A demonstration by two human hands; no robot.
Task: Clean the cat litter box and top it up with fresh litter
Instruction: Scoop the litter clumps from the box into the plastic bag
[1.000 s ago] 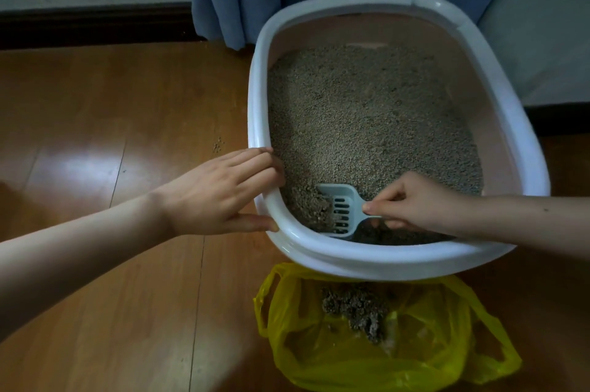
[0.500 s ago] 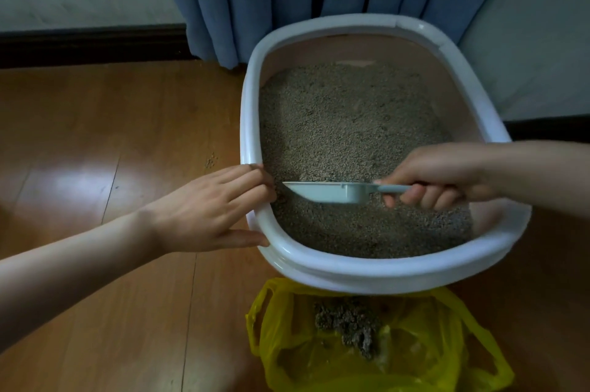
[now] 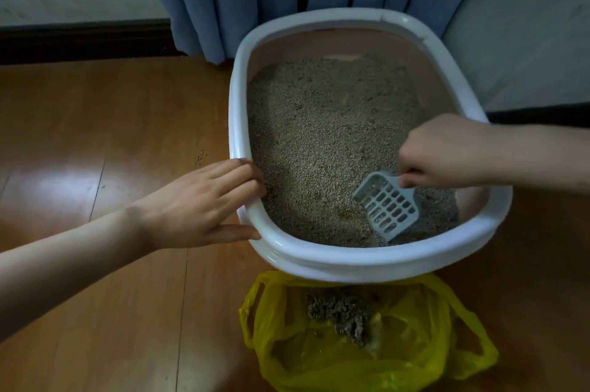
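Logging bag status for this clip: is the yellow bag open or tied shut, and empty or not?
Open and not empty: the yellow bag has its mouth spread wide, with dark clumps lying inside.

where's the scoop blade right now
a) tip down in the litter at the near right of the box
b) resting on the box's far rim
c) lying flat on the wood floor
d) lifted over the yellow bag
a: the right hand holds the slotted scoop by its handle, blade angled down with its tip in the litter near the box's front rim, while the yellow bag sits on the floor in front of the box.
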